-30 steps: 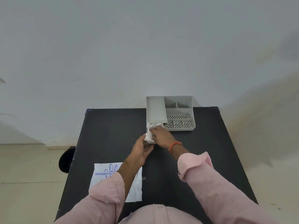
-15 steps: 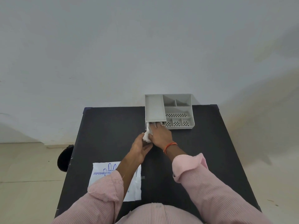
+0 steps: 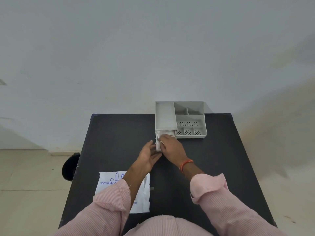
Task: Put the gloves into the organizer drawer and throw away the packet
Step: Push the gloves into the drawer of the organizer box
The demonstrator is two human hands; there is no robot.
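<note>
Crumpled gloves (image 3: 164,133) deeper in boxy drawer (image 3: 156,135).

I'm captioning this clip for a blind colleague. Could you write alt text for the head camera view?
A person's right hand pushes a wad of white gloves into the open drawer of a grey organizer on a black table; the left hand steadies them, the packet nearby.
</note>
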